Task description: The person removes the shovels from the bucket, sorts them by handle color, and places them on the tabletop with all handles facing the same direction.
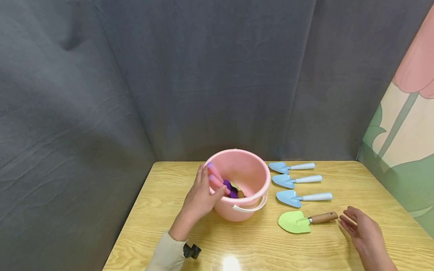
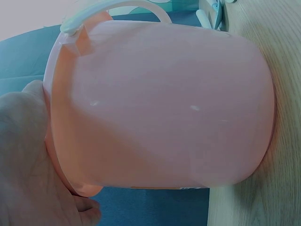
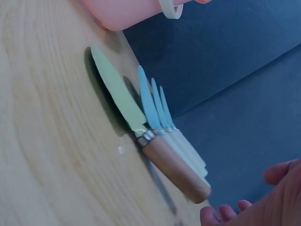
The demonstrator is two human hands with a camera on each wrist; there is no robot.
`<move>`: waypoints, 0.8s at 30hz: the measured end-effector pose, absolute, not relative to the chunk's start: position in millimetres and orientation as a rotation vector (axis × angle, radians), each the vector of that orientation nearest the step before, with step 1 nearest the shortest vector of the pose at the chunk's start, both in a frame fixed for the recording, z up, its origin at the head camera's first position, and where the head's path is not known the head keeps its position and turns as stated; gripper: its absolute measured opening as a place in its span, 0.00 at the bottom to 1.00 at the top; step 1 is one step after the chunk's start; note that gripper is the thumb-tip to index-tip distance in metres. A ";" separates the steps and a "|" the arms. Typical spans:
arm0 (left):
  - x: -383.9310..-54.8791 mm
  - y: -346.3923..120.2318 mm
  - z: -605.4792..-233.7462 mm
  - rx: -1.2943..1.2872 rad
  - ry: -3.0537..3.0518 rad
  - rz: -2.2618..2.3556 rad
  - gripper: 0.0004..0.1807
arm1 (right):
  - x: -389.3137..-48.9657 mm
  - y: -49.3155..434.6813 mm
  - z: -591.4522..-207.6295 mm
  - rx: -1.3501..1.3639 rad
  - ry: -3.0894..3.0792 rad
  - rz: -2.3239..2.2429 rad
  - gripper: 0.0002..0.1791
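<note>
A pink bucket (image 1: 237,210) with a white handle (image 1: 252,207) stands upright on the table. My left hand (image 1: 200,197) holds its left rim, thumb at the front and fingers farther back. Inside, two pink handles with purple ends (image 1: 217,181) lean near that hand, above a purple piece (image 1: 231,189). My right hand (image 1: 366,229) is open at the right, fingertips close to the wooden handle end of a green trowel (image 1: 294,222). The trowel lies flat, blade toward the bucket. In the right wrist view, its wooden handle (image 3: 176,169) is just beyond the fingers, which hold nothing.
Three light blue trowels with pale handles lie in a row behind the green one: the nearest (image 1: 289,198), the middle (image 1: 284,181) and the farthest (image 1: 279,167). Dark grey curtains (image 1: 217,82) close off the back and left of the wooden table (image 1: 264,248).
</note>
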State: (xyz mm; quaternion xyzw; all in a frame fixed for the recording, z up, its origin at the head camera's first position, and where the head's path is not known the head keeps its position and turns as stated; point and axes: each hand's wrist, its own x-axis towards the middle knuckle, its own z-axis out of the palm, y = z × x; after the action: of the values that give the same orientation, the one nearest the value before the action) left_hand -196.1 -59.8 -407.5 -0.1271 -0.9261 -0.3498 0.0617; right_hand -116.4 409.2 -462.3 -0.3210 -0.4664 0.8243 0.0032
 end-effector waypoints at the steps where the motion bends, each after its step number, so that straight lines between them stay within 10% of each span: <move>1: -195.8 -59.9 -407.4 -0.387 -2.798 -1.060 0.55 | -116.4 407.8 -460.0 -1.003 -1.476 2.541 0.17; 24: -197.5 -61.1 -409.1 -0.392 -2.795 -1.060 0.56 | -119.1 374.5 -426.7 -0.355 -1.760 2.342 0.11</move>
State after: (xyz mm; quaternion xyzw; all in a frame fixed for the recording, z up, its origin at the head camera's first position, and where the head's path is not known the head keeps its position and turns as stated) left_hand -197.5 -61.1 -409.1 -0.1297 -0.9252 -0.3509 0.0636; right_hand -119.1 374.5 -426.7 -0.1197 -0.5937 0.7900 0.0953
